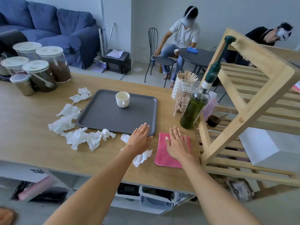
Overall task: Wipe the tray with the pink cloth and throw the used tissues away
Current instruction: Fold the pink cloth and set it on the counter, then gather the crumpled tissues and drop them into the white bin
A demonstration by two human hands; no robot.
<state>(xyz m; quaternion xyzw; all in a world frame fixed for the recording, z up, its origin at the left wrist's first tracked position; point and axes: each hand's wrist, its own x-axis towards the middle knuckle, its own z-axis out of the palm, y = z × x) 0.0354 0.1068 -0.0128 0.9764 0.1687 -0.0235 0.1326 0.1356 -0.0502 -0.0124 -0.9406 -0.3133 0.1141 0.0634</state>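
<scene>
A dark grey tray (103, 116) lies on the wooden table with a white cup (122, 99) standing on its far part. Several crumpled white tissues (76, 137) lie around the tray's left and near edges, and one more tissue (142, 157) rests under my left wrist. A pink cloth (162, 153) lies flat to the right of the tray's near corner. My left hand (140, 137) is flat with fingers apart, its fingertips on the tray's near right rim. My right hand (177, 143) lies flat and spread on the pink cloth, holding nothing.
Lidded jars (42, 67) stand at the table's far left. A green bottle (194, 109) and a holder of wooden sticks (185, 88) stand right of the tray. A wooden slatted rack (253, 98) fills the right side. Two people sit at a round table (199, 56) behind.
</scene>
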